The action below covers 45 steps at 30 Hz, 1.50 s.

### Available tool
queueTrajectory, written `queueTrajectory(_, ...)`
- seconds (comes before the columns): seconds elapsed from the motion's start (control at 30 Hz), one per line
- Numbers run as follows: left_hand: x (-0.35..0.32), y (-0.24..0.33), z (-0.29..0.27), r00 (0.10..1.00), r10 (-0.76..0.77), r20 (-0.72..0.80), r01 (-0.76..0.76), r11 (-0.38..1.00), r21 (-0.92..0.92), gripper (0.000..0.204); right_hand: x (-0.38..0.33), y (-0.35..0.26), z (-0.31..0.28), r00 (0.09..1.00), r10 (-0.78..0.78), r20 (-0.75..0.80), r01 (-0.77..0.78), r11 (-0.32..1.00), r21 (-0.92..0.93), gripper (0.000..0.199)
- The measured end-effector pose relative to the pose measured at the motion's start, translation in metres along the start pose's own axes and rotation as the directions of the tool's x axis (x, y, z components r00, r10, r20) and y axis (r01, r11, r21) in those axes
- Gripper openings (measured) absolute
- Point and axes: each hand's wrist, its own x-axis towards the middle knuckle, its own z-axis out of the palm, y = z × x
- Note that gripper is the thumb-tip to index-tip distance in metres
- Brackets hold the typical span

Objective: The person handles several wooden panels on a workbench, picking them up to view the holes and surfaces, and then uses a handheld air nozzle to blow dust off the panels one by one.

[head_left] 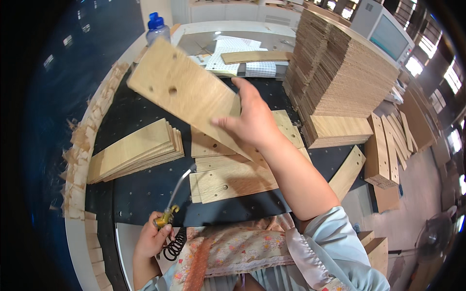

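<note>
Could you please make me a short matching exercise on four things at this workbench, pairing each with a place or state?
Things:
1. Wooden board tilted in mid-air
2. Metal nozzle tool
3. Bottle
4. Tall stack of brown panels

Places or states:
A. Topped with a blue cap
B. Held in the left hand, near a black coiled hose
C. At the upper right, by the monitor
D. Gripped by the right hand

Right pairs: 1-D, 2-B, 3-A, 4-C.
</note>
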Motion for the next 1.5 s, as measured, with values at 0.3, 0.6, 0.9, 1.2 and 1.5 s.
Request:
queueTrajectory(0.3, -0.053, -0.013, 0.01, 0.878, 0.03, -0.478, 0.107, 0.96, 0.257, 0.023, 0.02, -0.03, 0.063, 0.94, 0.334, 0.072, -0.118, 0.119, 0.986, 0.028)
queueTrajectory(0.6, -0.066, -0.021, 0.017, 0.892, -0.018, -0.452, 0.287, 0.794, 0.536, 0.028, -0.041, 0.012, 0.112, 0.852, 0.457, 0.254, -0.177, -0.205, 0.963, 0.047)
queueTrajectory(0.9, -0.06, -0.012, 0.009, 0.873, -0.103, -0.476, 0.399, 0.713, 0.577, 0.028, -0.055, 0.011, 0.117, 0.848, 0.459, 0.266, -0.22, -0.152, 0.964, 0.045)
queueTrajectory(1.2, -0.054, -0.005, 0.004, 0.887, -0.105, -0.45, 0.404, 0.648, 0.646, 0.027, -0.06, 0.001, 0.121, 0.821, 0.482, 0.306, -0.272, -0.141, 0.952, 0.042)
queueTrajectory(1.5, -0.066, -0.002, 0.0, 0.941, -0.118, -0.317, 0.306, 0.698, 0.647, 0.029, -0.058, 0.011, 0.123, 0.807, 0.524, 0.273, -0.236, -0.138, 0.962, 0.041)
